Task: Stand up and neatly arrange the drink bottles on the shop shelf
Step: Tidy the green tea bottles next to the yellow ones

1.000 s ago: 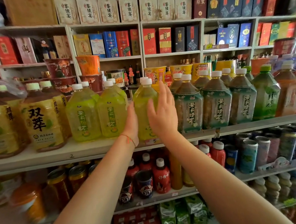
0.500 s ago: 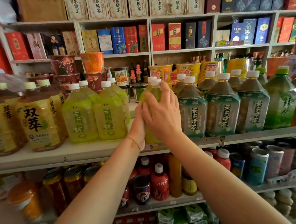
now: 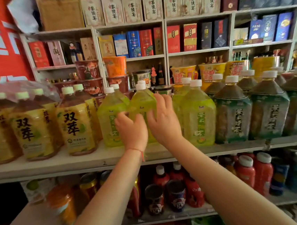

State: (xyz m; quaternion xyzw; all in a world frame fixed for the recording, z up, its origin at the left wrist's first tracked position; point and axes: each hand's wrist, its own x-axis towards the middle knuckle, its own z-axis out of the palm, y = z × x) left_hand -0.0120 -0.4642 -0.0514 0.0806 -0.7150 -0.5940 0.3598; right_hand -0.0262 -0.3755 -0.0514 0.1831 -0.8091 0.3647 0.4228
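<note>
Large drink bottles stand in a row on the white shop shelf (image 3: pixel 58 166). My left hand (image 3: pixel 132 132) and my right hand (image 3: pixel 164 121) both hold the middle light-green tea bottle (image 3: pixel 143 102), the left curled on its front left, the right wrapped round its right side. Another light-green bottle (image 3: pixel 109 123) stands touching it on the left. A third light-green bottle (image 3: pixel 199 118) stands upright to the right, with a narrow gap. Yellow tea bottles (image 3: pixel 76 126) fill the left of the shelf and dark-green tea bottles (image 3: pixel 235 115) the right.
Instant noodle cups (image 3: pixel 115 66) are stacked behind the bottles. Boxed goods (image 3: pixel 134 44) fill the shelves above. The lower shelf carries red bottles (image 3: pixel 247 171) and cans (image 3: pixel 155 198). A plastic-wrapped pack of yellow bottles (image 3: pixel 23 99) sits at the far left.
Both hands have let go of the right-hand light-green bottle and moved left onto the middle one. The view has shifted left and closer to the shelf.
</note>
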